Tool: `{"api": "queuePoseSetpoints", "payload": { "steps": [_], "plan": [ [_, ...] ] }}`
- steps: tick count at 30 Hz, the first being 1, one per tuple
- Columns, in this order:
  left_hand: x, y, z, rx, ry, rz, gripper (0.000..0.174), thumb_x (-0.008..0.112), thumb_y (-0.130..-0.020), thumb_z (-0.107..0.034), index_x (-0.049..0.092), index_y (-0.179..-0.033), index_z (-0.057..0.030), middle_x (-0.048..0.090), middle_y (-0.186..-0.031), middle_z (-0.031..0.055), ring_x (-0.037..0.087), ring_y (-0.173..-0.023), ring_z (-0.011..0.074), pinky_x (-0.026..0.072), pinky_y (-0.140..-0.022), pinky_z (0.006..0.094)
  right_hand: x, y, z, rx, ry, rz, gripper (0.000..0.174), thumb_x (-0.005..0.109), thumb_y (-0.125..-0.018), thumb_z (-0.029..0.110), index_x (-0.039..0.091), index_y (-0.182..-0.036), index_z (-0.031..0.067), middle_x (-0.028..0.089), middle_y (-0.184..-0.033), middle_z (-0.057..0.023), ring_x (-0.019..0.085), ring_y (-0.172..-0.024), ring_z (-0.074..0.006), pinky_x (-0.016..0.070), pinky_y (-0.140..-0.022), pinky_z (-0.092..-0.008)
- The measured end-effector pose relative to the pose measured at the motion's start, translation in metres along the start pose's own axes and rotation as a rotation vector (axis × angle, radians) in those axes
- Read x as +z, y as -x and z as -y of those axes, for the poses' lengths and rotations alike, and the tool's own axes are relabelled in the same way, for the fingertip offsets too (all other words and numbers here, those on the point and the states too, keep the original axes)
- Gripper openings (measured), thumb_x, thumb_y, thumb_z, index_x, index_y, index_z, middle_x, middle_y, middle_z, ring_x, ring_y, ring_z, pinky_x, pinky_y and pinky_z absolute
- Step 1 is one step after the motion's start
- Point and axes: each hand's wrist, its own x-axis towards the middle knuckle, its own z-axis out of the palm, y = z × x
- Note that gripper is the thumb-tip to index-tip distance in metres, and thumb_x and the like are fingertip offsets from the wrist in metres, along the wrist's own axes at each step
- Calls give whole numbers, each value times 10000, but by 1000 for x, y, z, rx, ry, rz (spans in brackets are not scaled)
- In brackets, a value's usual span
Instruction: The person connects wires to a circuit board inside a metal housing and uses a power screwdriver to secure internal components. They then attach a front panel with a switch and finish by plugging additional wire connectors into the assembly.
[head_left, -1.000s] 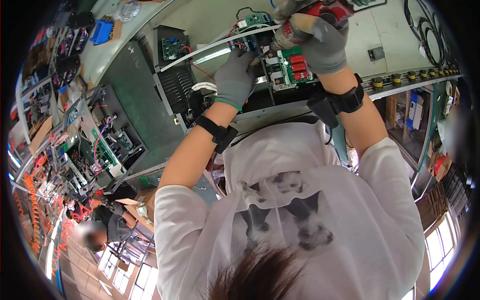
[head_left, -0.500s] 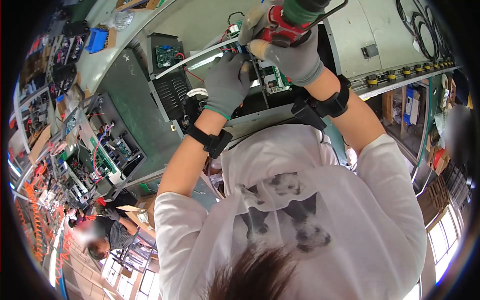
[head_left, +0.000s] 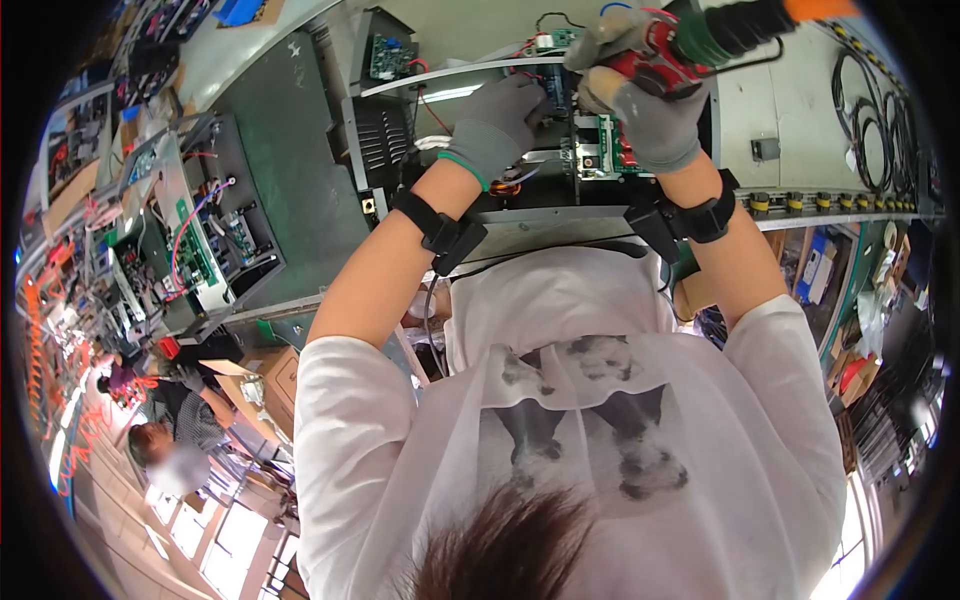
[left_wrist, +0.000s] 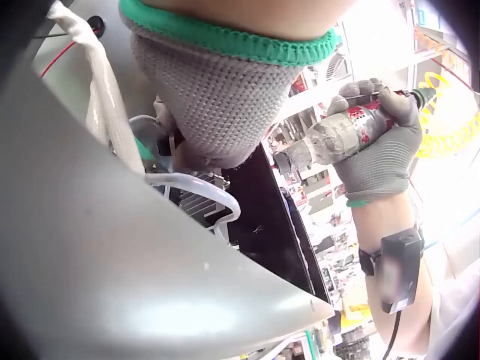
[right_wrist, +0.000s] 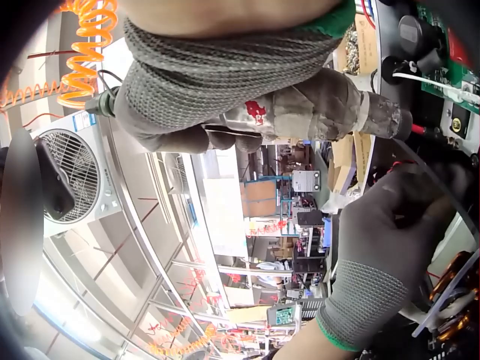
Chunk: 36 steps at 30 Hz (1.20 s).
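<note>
My gloved right hand (head_left: 655,125) grips a red and grey power screwdriver (head_left: 660,55), its nose wrapped in worn tape. The tool lies close over an open black metal chassis (head_left: 500,214), its nose toward the middle divider. My gloved left hand (head_left: 495,130) reaches into the chassis left of that divider with bent fingers. In the right wrist view the left hand (right_wrist: 379,240) is just below the screwdriver's nose (right_wrist: 386,116); I cannot tell whether its fingertips hold anything. A green circuit board (head_left: 600,150) with red parts sits right of the divider, partly under the right hand.
A pale metal strip (head_left: 430,77) crosses the chassis. White sleeved wires (left_wrist: 105,97) run beside the left wrist. Another open chassis (head_left: 200,240) stands at left, coiled black cable (head_left: 865,130) lies at right, and a roller rail (head_left: 825,203) edges the bench. Another person (head_left: 190,420) is at lower left.
The screwdriver has swung over, showing its green and black rear end at upper right. The left hand stays in the chassis with shifted fingers. The head view has turned slightly.
</note>
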Motion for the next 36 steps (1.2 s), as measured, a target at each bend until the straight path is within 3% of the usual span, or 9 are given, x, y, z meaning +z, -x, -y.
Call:
{"api": "queuePoseSetpoints", "payload": {
  "steps": [7, 10, 15, 16, 24, 31, 34, 36],
  "plan": [
    [-2, 1, -8, -85, 1, -14, 207, 582, -788, -145, 628, -985, -104, 581, -1013, 89, 578, -929, 291, 476, -805, 394, 2, 2, -6, -12, -50, 3, 400, 555, -676, -208, 514, -1035, -34, 604, -965, -132, 614, -866, -231, 506, -834, -371],
    [-8, 0, -15, -134, -52, 131, 260, 592, -776, -144, 622, -1032, -113, 545, -1106, 85, 581, -982, 281, 484, -846, 395, 1, -2, -4, -42, -17, 90, 395, 547, -680, -198, 512, -1031, -20, 608, -956, -142, 614, -838, -227, 521, -765, -347],
    [-9, -4, -18, -170, -74, 159, 257, 598, -774, -163, 629, -1025, -117, 557, -1072, 82, 587, -972, 276, 507, -795, 410, 10, -1, 2, 57, -59, 114, 355, 529, -718, -167, 507, -1022, 14, 605, -907, -150, 594, -770, -198, 498, -577, -286],
    [-11, -5, -18, -167, -83, 173, 253, 599, -773, -163, 631, -1019, -117, 558, -1070, 84, 587, -967, 279, 510, -789, 408, 10, 0, -2, -32, 61, 113, 361, 524, -728, -168, 500, -1035, 20, 597, -893, -146, 584, -761, -196, 492, -573, -286],
    [-10, -7, -17, -175, -65, 204, 262, 613, -757, -139, 643, -1017, -138, 562, -1064, 85, 587, -967, 280, 521, -774, 401, 10, 5, -5, 43, -36, 152, 363, 517, -740, -155, 487, -1049, 32, 572, -846, -144, 568, -749, -215, 486, -563, -299],
    [-8, -5, -15, -186, -30, 174, 253, 609, -767, -152, 644, -1017, -143, 569, -1045, 87, 585, -977, 275, 517, -782, 395, 13, 10, -9, 8, 6, 106, 361, 519, -728, -156, 493, -1040, 23, 594, -838, -158, 589, -755, -220, 500, -552, -309],
    [-13, -2, -17, -180, -11, 175, 256, 608, -776, -181, 641, -1028, -153, 567, -1048, 82, 584, -973, 285, 509, -775, 393, 25, 8, -3, -93, 204, 67, 354, 531, -724, -155, 509, -1035, 12, 619, -877, -184, 608, -735, -216, 508, -544, -307],
    [-18, 15, -22, -83, 34, -40, 230, 604, -789, -211, 654, -1005, -151, 599, -1011, 85, 600, -940, 291, 501, -764, 391, 23, 7, 0, -97, 183, 56, 358, 546, -718, -152, 521, -1041, 0, 632, -900, -204, 618, -705, -210, 514, -546, -296]
  ]
}}
